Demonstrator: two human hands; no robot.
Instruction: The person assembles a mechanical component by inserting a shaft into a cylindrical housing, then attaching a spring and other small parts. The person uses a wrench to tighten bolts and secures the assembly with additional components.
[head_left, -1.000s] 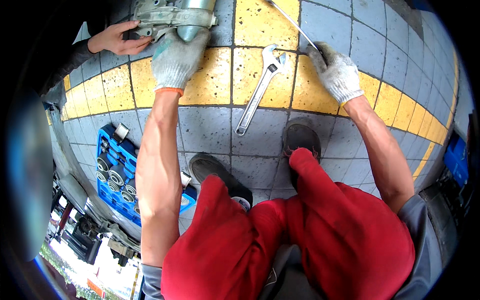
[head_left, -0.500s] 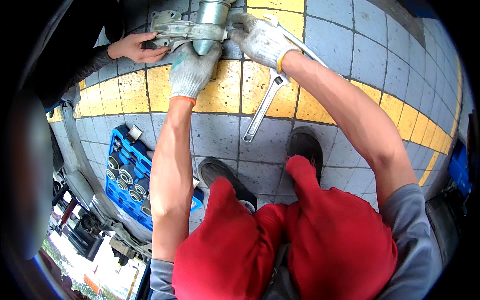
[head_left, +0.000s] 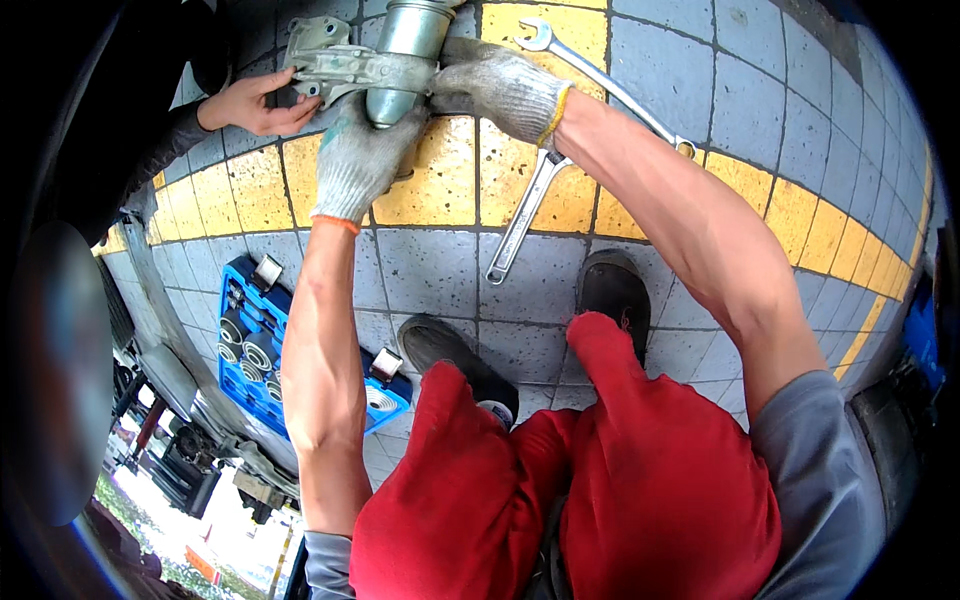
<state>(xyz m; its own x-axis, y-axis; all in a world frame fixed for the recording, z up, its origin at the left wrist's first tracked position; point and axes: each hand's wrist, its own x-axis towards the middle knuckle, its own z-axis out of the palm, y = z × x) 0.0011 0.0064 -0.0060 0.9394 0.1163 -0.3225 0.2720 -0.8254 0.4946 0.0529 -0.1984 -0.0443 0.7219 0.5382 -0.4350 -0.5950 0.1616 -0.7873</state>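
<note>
A cast metal bracket (head_left: 345, 68) fits around a silvery metal cylinder (head_left: 412, 35) at the top of the view. My left hand (head_left: 365, 155), in a grey-white knit glove, is closed around the cylinder's lower end. My right hand (head_left: 505, 90), gloved alike, is at the right side of the bracket with its fingers curled in; what they grip is hidden. Another person's bare hand (head_left: 262, 105) holds the bracket's left end. Just below my right wrist lies an adjustable wrench (head_left: 525, 218). Beyond that forearm lies a combination wrench (head_left: 605, 82).
A blue tool case (head_left: 262, 398) with several round metal sleeves lies open left of my feet. My dark shoes (head_left: 615, 295) stand on the grey tiled floor (head_left: 430, 275), behind a yellow tile band (head_left: 440, 185). Car parts (head_left: 190, 460) are at the lower left.
Both my hands, the bracket and the cylinder appear a little farther left. My right hand's fingers have drawn in toward the bracket. More of the combination wrench shows, including both its ends.
</note>
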